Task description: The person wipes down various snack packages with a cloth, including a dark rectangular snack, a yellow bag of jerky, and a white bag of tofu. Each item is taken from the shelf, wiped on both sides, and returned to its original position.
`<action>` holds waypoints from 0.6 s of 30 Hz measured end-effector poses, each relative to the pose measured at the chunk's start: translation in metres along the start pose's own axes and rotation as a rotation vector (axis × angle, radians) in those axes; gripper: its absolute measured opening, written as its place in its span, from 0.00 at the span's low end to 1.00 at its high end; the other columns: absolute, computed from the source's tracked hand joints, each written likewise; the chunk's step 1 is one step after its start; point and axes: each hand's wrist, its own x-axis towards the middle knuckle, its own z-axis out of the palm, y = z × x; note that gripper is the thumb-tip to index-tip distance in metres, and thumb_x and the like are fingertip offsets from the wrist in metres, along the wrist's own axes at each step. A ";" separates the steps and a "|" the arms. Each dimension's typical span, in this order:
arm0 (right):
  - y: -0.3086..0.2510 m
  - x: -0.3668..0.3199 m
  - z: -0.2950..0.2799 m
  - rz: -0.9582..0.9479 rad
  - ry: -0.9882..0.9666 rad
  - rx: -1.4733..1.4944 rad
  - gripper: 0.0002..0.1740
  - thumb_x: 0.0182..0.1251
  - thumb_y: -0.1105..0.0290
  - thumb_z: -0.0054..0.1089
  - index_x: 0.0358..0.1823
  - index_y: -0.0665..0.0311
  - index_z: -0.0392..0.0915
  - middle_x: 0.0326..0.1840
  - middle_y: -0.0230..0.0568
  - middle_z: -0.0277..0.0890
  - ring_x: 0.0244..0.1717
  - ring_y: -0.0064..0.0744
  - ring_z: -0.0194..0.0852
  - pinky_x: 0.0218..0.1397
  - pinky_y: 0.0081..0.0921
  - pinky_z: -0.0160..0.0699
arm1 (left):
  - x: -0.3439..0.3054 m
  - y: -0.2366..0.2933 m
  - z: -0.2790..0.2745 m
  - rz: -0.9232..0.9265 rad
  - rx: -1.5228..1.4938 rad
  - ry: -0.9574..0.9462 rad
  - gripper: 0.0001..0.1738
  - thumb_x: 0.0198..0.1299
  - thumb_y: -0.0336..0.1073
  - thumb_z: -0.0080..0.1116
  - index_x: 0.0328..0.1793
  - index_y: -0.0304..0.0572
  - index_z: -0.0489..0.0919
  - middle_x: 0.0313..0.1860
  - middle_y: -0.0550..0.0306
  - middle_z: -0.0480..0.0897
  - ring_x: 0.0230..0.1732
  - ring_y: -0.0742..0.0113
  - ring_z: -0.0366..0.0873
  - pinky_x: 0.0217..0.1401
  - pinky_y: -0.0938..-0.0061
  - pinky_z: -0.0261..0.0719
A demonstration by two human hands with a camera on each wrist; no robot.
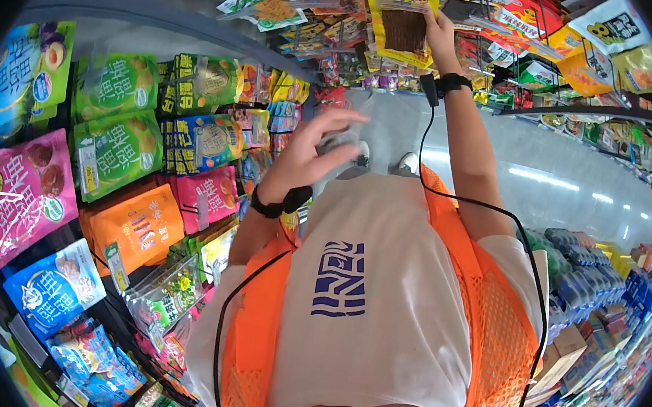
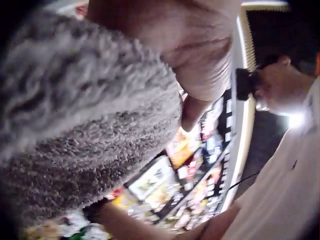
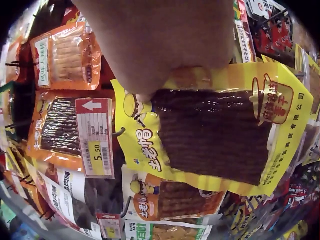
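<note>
My right hand [image 1: 442, 43] pinches the edge of a yellow snack packet [image 1: 401, 30] at the hanging display ahead. In the right wrist view, the same packet [image 3: 215, 135] has a clear window showing dark brown strips, and the hand [image 3: 160, 40] covers part of its upper edge. The tip of a metal hook [image 3: 119, 132] shows beside the packet. My left hand [image 1: 311, 152] is raised in front of my chest with nothing in it, fingers loosely extended and blurred. In the left wrist view, fuzzy grey material fills much of the picture beside the hand [image 2: 200, 70].
Hanging bags fill the left rack, among them green pouches [image 1: 118, 146], an orange pouch [image 1: 138, 222] and a pink pouch [image 1: 24, 193]. A price tag [image 3: 95, 137] hangs beside the yellow packet. Cables from the wrist cameras run along both arms. Stacked goods [image 1: 583, 280] stand at right.
</note>
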 end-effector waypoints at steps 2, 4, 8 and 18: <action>0.003 0.008 0.005 0.020 0.024 0.008 0.25 0.78 0.52 0.58 0.52 0.72 0.84 0.42 0.35 0.86 0.43 0.19 0.74 0.50 0.25 0.74 | 0.015 0.057 -0.010 0.416 0.169 -0.166 0.25 0.62 0.35 0.68 0.65 0.35 0.80 0.49 0.49 0.84 0.43 0.58 0.82 0.50 0.70 0.79; 0.016 0.023 0.008 0.011 0.077 -0.054 0.25 0.77 0.51 0.59 0.51 0.70 0.85 0.40 0.37 0.86 0.42 0.20 0.74 0.49 0.27 0.75 | 0.020 0.106 -0.011 0.520 -0.096 -0.354 0.26 0.60 0.35 0.69 0.64 0.34 0.81 0.46 0.45 0.84 0.37 0.59 0.81 0.41 0.71 0.78; 0.016 0.040 0.015 -0.029 0.137 -0.082 0.25 0.76 0.51 0.60 0.51 0.70 0.85 0.38 0.39 0.87 0.40 0.23 0.76 0.47 0.29 0.76 | 0.027 0.148 0.005 0.698 -0.543 -0.687 0.27 0.59 0.35 0.68 0.64 0.33 0.81 0.48 0.44 0.83 0.39 0.60 0.78 0.41 0.71 0.76; -0.001 0.057 0.015 0.153 0.163 -0.169 0.30 0.73 0.48 0.61 0.54 0.73 0.83 0.47 0.47 0.87 0.49 0.33 0.82 0.54 0.34 0.76 | 0.013 0.150 -0.003 0.756 -0.584 -0.758 0.31 0.60 0.33 0.68 0.69 0.32 0.75 0.59 0.44 0.78 0.55 0.58 0.73 0.57 0.68 0.69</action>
